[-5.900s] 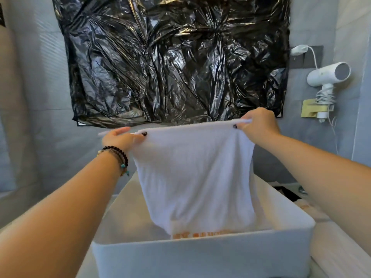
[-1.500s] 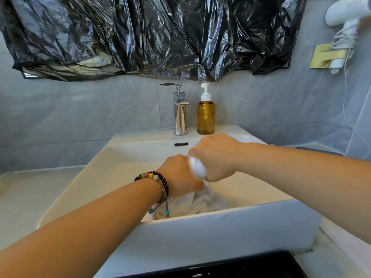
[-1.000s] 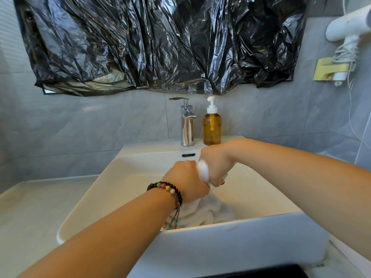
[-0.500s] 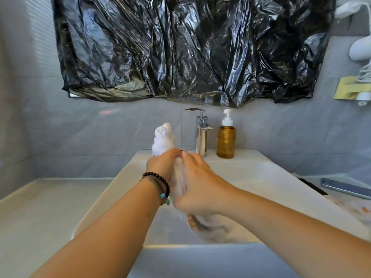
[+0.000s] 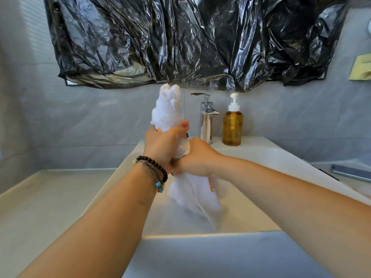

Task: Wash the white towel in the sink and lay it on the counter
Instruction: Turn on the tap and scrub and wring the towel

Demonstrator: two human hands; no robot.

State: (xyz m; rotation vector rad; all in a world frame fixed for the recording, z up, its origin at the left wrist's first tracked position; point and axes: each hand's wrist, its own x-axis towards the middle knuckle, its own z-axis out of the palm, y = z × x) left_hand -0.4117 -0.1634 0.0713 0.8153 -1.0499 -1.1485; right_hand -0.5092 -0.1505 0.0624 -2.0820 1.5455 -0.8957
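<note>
Grey tiled walls close in a bathroom corner, with a pale counter (image 5: 40, 207) spreading out at nine o'clock and a white sink (image 5: 200, 255) filling the foreground at six o'clock

Nearest, two bare forearms reach in from the lower corners and meet over the basin. On the left wrist sits a bracelet (image 5: 154, 167) of dark beads with a small turquoise one hanging

Just past it, the left hand (image 5: 163, 144) is curled tight round the white towel (image 5: 166, 109), thumb up at twelve o'clock. The right hand (image 5: 195, 159) is wrapped round the same towel immediately below and to the three o'clock side, and the two hands touch each other. The towel runs as a twisted rope through both fists: its upper end sticks up in a fluffy bunch at twelve o'clock from the left hand, and its lower part hangs down at six o'clock from the right hand into the basin, blurred, with a bit of orange print showing. Whether the lower end touches the sink floor cannot be told

Farther back, on the sink's rear ledge at one o'clock from the hands, a chrome tap (image 5: 206, 117) stands upright, and just beside it at its three o'clock is an amber soap bottle (image 5: 232, 125) with a white pump. A dark phone (image 5: 351, 172) lies flat on the right counter at three o'clock

Farthest, a crinkled black plastic sheet (image 5: 190, 41) hangs across the wall at twelve o'clock, and a yellow-green holder (image 5: 361, 68) shows at the right edge
</note>
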